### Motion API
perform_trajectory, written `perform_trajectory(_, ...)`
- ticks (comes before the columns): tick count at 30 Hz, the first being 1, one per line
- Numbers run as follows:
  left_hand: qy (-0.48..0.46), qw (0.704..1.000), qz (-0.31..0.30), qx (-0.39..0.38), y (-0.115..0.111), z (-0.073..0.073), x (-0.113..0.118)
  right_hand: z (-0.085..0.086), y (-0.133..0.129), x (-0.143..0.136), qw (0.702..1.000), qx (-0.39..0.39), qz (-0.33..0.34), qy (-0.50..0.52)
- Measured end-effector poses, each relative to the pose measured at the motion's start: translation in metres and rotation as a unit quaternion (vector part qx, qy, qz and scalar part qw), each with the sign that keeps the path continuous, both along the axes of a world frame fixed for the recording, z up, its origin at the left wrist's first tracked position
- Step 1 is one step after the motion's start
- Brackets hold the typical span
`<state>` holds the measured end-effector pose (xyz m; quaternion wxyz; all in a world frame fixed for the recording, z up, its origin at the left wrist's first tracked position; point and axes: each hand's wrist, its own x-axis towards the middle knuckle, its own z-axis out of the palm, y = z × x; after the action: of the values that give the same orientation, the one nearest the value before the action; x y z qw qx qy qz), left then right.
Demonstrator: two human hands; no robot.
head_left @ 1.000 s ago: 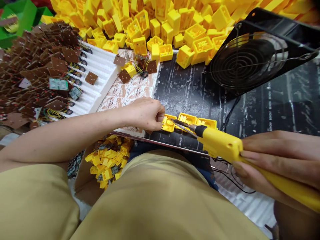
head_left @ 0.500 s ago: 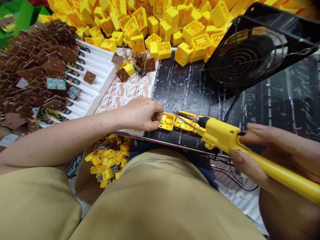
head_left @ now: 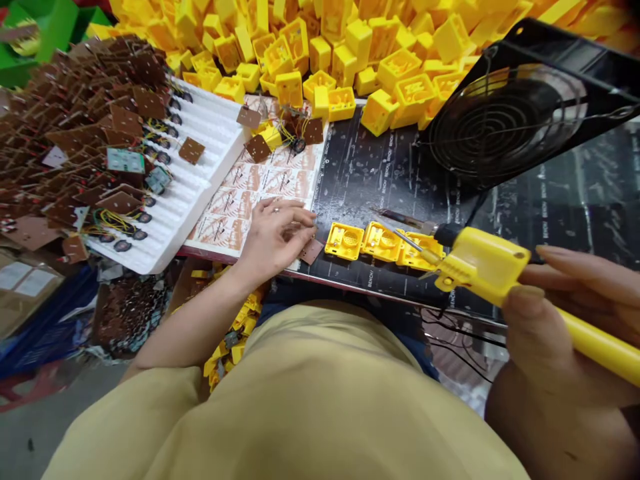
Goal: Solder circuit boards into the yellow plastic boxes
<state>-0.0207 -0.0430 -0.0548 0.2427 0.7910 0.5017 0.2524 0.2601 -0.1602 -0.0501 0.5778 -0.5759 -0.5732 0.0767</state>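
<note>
Yellow soldering iron (head_left: 477, 263) in the right hand (head_left: 555, 327), three open yellow housings (head_left: 383, 241) between the hands

The three housings lay in a row near the front edge of the dark surface (head_left: 360, 167), hollow sides up. The leftmost was just beside the left hand (head_left: 277, 237); the rightmost was partly covered by the iron's front end. The right hand grasped the iron's handle beyond the right end of the row, and the metal tip pointed left near the middle housing; whether it touched could not be told.

The left hand was loosely curled by the front edge, with a brown circuit board (head_left: 311, 251) at its fingers; whether they gripped it was unclear.

Left of that hand, a white foam tray (head_left: 200, 177) bore heaped circuit boards (head_left: 100, 100). A pile of yellow cases (head_left: 345, 63) spread along the far edge, with a black fan (head_left: 493, 127) towards the far right corner.
</note>
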Motion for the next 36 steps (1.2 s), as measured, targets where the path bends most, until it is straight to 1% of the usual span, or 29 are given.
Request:
perform_trajectory(3, -0.026, 0.998, -0.015, -0.057, 0.011, 0.006, 0.014, 0.000, 0.001, -0.002, 0.999, 0.016, -0.038, 0.005)
perform_trajectory(4, -0.029, 0.997, -0.024, -0.072, 0.014, 0.009, 0.016, 0.000, 0.000, -0.001, 0.999, 0.016, -0.033, 0.007)
perform_trajectory(6, -0.034, 0.992, -0.050, -0.114, 0.017, 0.015, 0.019, 0.000, -0.002, 0.000, 1.000, 0.017, -0.007, 0.025)
perform_trajectory(8, -0.043, 0.979, -0.081, -0.179, 0.018, 0.020, 0.021, 0.001, -0.003, -0.001, 0.998, 0.014, 0.031, 0.043)
perform_trajectory(9, -0.044, 0.974, -0.092, -0.200, 0.019, 0.022, 0.021, 0.001, -0.004, -0.003, 0.998, 0.012, 0.047, 0.047)
perform_trajectory(10, -0.037, 0.974, -0.101, -0.201, 0.019, 0.024, 0.022, 0.001, -0.004, -0.004, 0.997, 0.017, 0.057, 0.048)
perform_trajectory(11, -0.019, 0.977, -0.110, -0.182, 0.019, 0.025, 0.022, 0.001, -0.004, -0.006, 0.997, 0.019, 0.061, 0.049)
perform_trajectory(14, 0.068, 0.988, -0.119, -0.075, 0.022, 0.028, 0.024, 0.003, -0.003, -0.008, 0.997, 0.010, 0.070, 0.041)
perform_trajectory(16, 0.111, 0.986, -0.118, -0.045, 0.023, 0.029, 0.025, 0.004, -0.001, -0.004, 0.997, -0.001, 0.082, -0.006)
perform_trajectory(17, 0.124, 0.985, -0.116, -0.042, 0.024, 0.029, 0.025, 0.006, 0.001, -0.001, 0.993, -0.001, 0.106, -0.052)
perform_trajectory(19, 0.143, 0.981, -0.123, -0.045, 0.026, 0.030, 0.027, 0.007, 0.005, 0.005, 0.975, 0.001, 0.170, -0.145)
perform_trajectory(21, 0.160, 0.976, -0.136, -0.052, 0.028, 0.032, 0.028, 0.009, 0.009, 0.007, 0.958, -0.001, 0.214, -0.193)
perform_trajectory(22, 0.168, 0.974, -0.143, -0.058, 0.030, 0.033, 0.029, 0.009, 0.010, 0.007, 0.956, 0.000, 0.217, -0.199)
perform_trajectory(26, 0.186, 0.966, -0.164, -0.080, 0.035, 0.038, 0.033, 0.014, 0.010, -0.005, 0.963, -0.012, 0.183, -0.199)
perform_trajectory(28, 0.190, 0.963, -0.171, -0.087, 0.038, 0.040, 0.036, 0.018, 0.011, -0.009, 0.961, -0.024, 0.188, -0.201)
perform_trajectory(30, 0.195, 0.960, -0.175, -0.094, 0.040, 0.042, 0.038, 0.023, 0.013, -0.011, 0.952, -0.032, 0.207, -0.221)
perform_trajectory(32, 0.198, 0.959, -0.177, -0.101, 0.042, 0.043, 0.041, 0.029, 0.019, -0.011, 0.941, -0.014, 0.225, -0.254)
perform_trajectory(36, 0.205, 0.957, -0.170, -0.117, 0.043, 0.044, 0.044, 0.039, 0.028, -0.006, 0.916, 0.060, 0.252, -0.306)
